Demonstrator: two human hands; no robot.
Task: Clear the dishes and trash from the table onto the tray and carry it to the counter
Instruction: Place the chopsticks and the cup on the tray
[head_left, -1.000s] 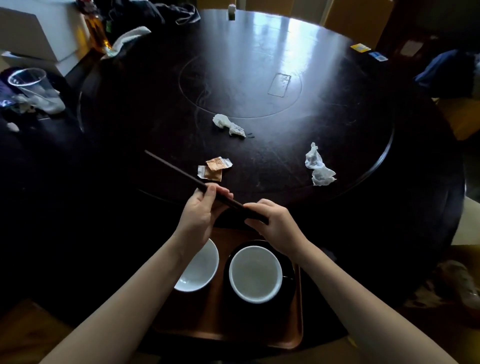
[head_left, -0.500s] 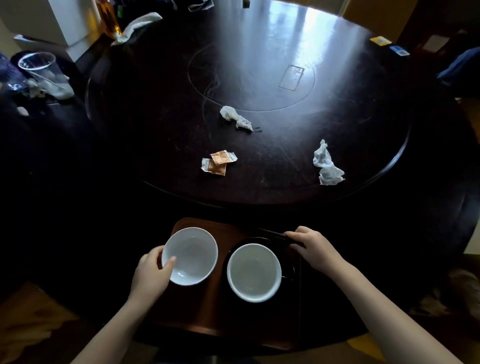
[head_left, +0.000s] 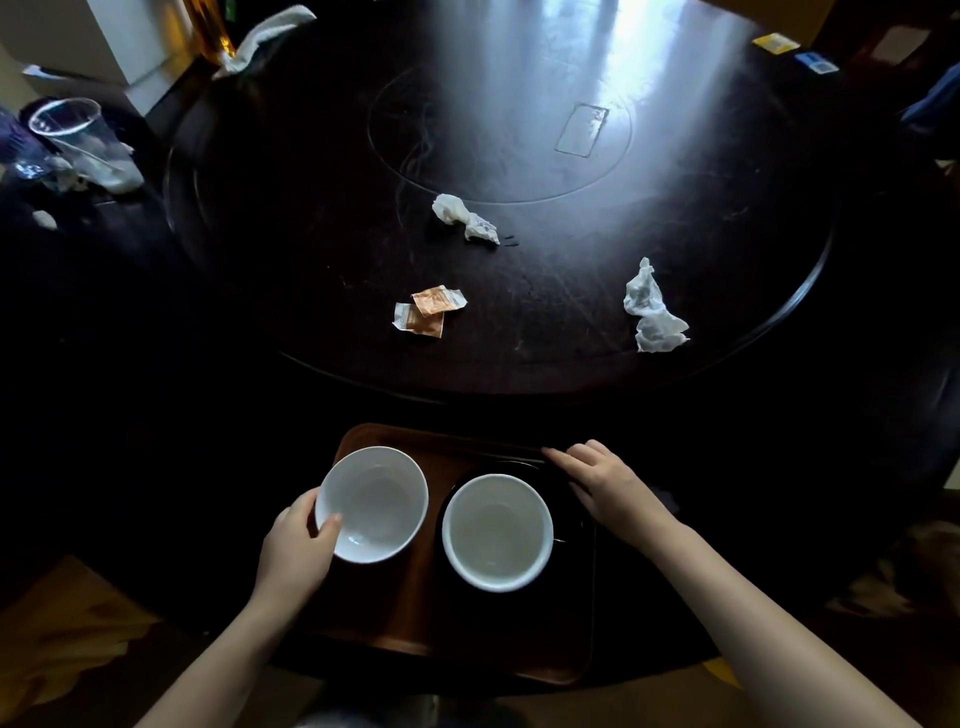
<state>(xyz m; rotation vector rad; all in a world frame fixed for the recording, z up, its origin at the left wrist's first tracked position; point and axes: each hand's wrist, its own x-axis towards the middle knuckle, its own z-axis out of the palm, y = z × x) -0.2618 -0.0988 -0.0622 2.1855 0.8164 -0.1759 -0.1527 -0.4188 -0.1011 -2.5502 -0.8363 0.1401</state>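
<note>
Head view: tray (head_left: 395, 618) sits at the near edge of a dark round surface (head_left: 519, 171), at 6 o'clock, likely so dishes load within easy reach. Left hand (head_left: 296, 545) is clamped on the rim of a white bowl (head_left: 372, 503), thumb inside, tilting it over the tray. Second white bowl (head_left: 497, 531) rests on a dark plate at its 3 o'clock. Right hand (head_left: 605, 483) lies flat, fingers spread, holding nothing, on the tray's far corner. Crumpled tissues (head_left: 652, 309), (head_left: 464, 216) and sauce packets (head_left: 427, 310) remain toward 12 o'clock.
</note>
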